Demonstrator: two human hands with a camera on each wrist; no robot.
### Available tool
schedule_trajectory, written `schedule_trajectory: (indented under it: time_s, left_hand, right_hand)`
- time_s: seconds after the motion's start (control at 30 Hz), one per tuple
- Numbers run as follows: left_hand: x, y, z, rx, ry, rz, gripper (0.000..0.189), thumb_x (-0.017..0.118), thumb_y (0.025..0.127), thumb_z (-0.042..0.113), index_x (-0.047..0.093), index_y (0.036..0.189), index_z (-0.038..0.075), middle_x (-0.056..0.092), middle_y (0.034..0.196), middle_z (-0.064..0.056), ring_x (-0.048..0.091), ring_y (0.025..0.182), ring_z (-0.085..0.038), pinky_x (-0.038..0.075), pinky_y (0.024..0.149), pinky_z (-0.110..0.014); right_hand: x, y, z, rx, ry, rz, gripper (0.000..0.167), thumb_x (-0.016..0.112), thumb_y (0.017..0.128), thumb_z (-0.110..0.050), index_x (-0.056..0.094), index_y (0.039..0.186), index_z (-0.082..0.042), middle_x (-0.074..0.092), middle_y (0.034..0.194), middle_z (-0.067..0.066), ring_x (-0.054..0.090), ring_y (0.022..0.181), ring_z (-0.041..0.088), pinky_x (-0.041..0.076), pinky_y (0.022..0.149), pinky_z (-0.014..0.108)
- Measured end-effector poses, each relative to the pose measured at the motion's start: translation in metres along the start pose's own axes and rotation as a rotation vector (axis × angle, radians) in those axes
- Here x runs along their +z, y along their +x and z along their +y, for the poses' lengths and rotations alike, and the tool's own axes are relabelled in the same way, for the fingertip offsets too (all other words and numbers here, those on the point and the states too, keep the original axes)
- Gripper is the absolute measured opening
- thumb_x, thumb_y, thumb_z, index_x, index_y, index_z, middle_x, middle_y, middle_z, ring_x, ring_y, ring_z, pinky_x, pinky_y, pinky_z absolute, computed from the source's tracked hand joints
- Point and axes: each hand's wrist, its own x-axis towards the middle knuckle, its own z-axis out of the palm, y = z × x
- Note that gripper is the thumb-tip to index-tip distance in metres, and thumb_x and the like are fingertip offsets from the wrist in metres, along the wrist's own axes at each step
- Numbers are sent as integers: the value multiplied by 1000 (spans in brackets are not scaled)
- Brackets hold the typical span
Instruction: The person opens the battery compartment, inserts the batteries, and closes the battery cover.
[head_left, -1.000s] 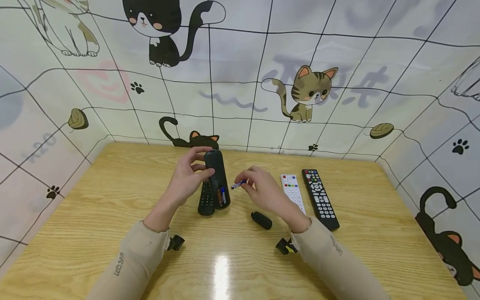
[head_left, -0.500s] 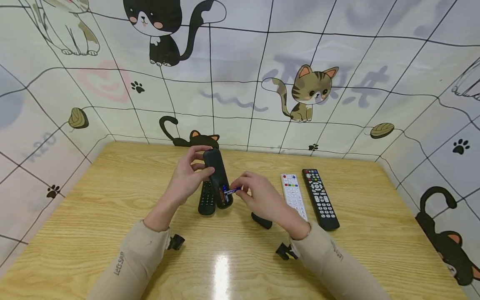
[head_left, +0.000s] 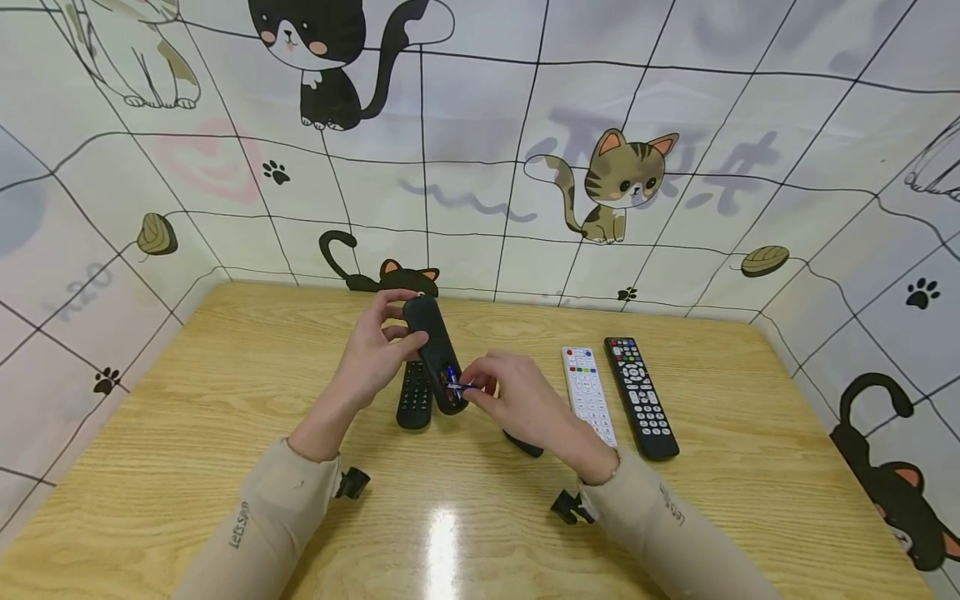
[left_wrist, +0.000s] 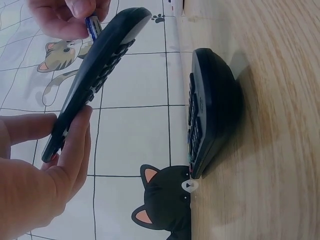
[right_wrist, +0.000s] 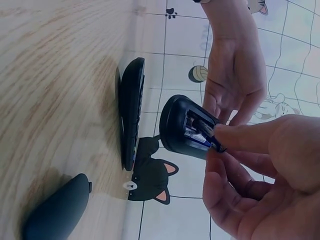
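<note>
My left hand (head_left: 375, 354) grips a black remote control (head_left: 433, 342) near its upper end, between thumb and fingers. The remote is raised and tilted, with its back and uncovered battery compartment towards the right hand; its buttons face away, as the left wrist view shows. My right hand (head_left: 521, 398) pinches a small blue-and-white battery (left_wrist: 93, 27) between thumb and fingers, one end right at the compartment. Inside the compartment lies another battery (right_wrist: 194, 135), partly hidden by the pinched one. The black battery cover (right_wrist: 59, 210) lies on the table, mostly hidden under the right hand in the head view.
A second black remote (head_left: 414, 404) lies buttons up just under the raised one. Right of the right hand lie a white remote (head_left: 587, 387) and a longer black remote (head_left: 642, 402). A cat-patterned backdrop (head_left: 480, 192) stands behind the wooden table (head_left: 300, 533).
My right hand has moved left, bringing the battery from beside the remote to its open compartment. The remote in my left hand has tilted slightly, its upper end shifting left.
</note>
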Motion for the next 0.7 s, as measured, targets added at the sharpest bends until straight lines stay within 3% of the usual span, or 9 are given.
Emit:
schedule_trajectory:
  time_s: [0.4,0.7]
  left_hand:
    - [-1,-1,-1,-25,-24,14,57,64,96,-8,42,147,6,49,126,-22,66,105,-34,60,75,-30]
    - [0,0,-1,-24,-44,9,57,63,96,-8,42,148,4,49,126,-23,67,103,-33,60,77,-32]
  right_hand:
    - [6,-1,1,-10,164,-71,9,83,88,-9,77,93,-9,70,83,-8,63,73,2,56,64,24]
    - [9,-3,3,-35,154,-61,10,78,91,-3,79,100,-6,75,92,1,68,80,5,57,68,21]
